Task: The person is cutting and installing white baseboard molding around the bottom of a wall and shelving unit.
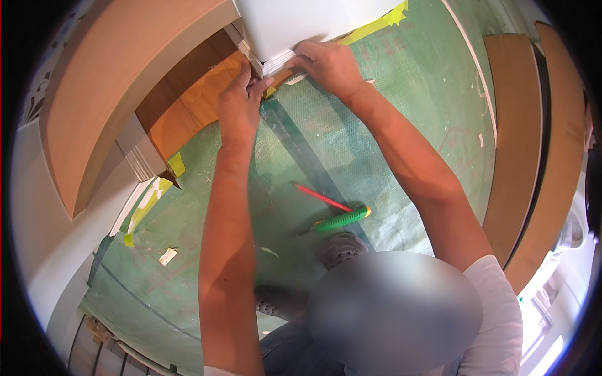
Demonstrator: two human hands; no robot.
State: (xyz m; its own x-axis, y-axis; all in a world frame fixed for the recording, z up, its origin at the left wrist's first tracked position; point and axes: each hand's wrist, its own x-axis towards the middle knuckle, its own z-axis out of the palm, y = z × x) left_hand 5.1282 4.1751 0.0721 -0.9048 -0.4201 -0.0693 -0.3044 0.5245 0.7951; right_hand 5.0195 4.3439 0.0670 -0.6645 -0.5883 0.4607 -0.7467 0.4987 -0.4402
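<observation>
A short white skirting board (279, 63) with a ridged profile sits along the foot of the white wall, at the corner beside the doorway. My right hand (331, 67) pinches its right part, with thumb and fingers bent at the top edge. At the corner end, my left hand (239, 108) closes thumb and fingers around the trim. The fingertips partly hide where each hand touches it. On the green floor sheet (288, 244) between my arms lie a red pencil (323, 197) and a green utility knife (343, 219), close together.
Yellow tape (376, 24) runs along the wall foot. A wooden floor (188, 100) shows through the doorway, under a curved-looking brown frame (125, 81). Long brown boards (514, 150) stand at the right. Small scraps (167, 256) lie at the left, near more skirting.
</observation>
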